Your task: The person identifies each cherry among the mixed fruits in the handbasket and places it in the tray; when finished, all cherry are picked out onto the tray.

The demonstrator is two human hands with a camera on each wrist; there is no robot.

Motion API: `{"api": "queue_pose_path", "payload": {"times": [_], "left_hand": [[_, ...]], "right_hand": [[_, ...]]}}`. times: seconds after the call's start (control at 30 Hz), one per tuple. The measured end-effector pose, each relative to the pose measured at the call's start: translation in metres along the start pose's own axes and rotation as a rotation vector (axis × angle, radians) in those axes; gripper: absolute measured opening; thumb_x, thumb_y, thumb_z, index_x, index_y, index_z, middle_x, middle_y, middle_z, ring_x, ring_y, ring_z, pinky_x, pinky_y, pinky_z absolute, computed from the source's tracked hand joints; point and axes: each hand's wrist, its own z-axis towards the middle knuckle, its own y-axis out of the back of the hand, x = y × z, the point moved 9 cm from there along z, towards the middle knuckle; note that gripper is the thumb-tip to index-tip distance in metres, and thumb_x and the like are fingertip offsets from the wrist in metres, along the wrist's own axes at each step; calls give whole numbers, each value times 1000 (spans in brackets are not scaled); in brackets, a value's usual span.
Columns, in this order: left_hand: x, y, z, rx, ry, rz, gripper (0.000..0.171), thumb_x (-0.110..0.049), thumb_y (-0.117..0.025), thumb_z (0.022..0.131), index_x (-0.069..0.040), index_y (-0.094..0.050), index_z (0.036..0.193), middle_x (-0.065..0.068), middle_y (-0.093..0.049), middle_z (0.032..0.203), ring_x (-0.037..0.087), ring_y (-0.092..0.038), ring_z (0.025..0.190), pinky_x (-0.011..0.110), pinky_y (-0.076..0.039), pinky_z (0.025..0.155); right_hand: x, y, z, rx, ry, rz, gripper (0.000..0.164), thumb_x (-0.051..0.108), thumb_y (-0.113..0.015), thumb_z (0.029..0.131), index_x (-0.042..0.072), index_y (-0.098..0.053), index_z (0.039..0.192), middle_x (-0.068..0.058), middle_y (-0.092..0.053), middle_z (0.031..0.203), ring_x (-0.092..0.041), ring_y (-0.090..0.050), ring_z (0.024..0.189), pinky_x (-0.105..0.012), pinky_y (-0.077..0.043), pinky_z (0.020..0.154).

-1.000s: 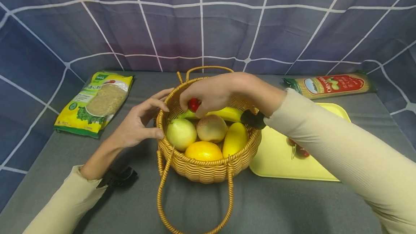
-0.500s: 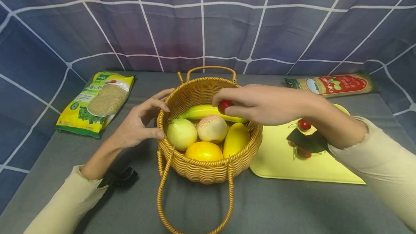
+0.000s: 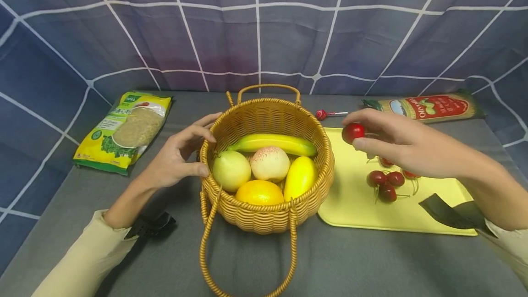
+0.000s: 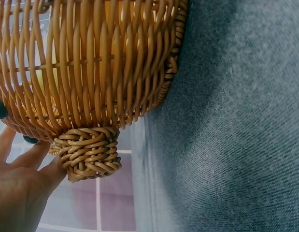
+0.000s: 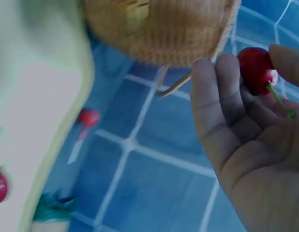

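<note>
In the head view my right hand [image 3: 412, 148] pinches a dark red cherry [image 3: 353, 133] between thumb and fingertips, above the yellow tray's [image 3: 346, 200] back left. A green stem hangs from the cherry [image 5: 255, 71] in the right wrist view. My left hand [image 3: 175, 152] rests against the left side of a wicker basket [image 3: 264, 219], fingertips and thumb spread along its rim. Inside the basket lie a banana [image 3: 276, 143], a green pear [image 3: 231, 170], a peach [image 3: 270, 163], an orange [image 3: 260, 193] and a yellow mango-like fruit [image 3: 300, 178]. Several cherries [image 3: 387, 192] lie on the tray.
A red lollipop [image 3: 321, 114] lies behind the tray. A pack of noodles [image 3: 429, 106] is at the back right, and a yellow food bag [image 3: 123, 132] at the left. The basket's front handle [image 3: 202, 246] hangs down toward me; its other handle [image 3: 268, 87] stands behind.
My right hand has moved right, out of the basket to over the tray, with the cherry still pinched. The lollipop and more tray cherries have come into view. My left hand stays put.
</note>
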Motion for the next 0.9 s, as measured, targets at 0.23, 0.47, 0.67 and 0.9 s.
{"api": "queue_pose_path", "payload": {"times": [0.23,0.47,0.67,0.9], "left_hand": [[-2,1,0,-1,-5,3,52,-30,-77,74,2,-51,107,13,-26,146,34,-25,131,38,-30,102],[-2,1,1,8,-1,-11,52,-29,-77,74,2,-51,107,15,-25,146,34,-24,132,38,-29,102],[-2,0,0,16,0,-10,52,-30,-75,75,2,-50,109,14,-24,147,35,-24,131,38,-30,102],[-2,1,1,18,-9,-4,52,-30,-75,76,2,-50,109,14,-24,147,34,-24,132,38,-29,103]], "right_hand": [[-68,-16,-17,14,-160,18,25,31,-54,93,20,-48,114,-2,-62,91,-19,-60,68,-31,-48,57],[-109,-26,-24,8,-164,-74,20,30,-58,91,16,-54,104,6,-62,67,-14,-56,54,-27,-42,48],[-122,-23,-25,-45,-115,-222,19,27,-63,88,16,-60,103,8,-56,68,-6,-49,59,-24,-40,57],[-129,-28,-24,-25,-128,-212,22,26,-64,86,14,-61,105,8,-55,68,-6,-49,58,-24,-40,54]]}}
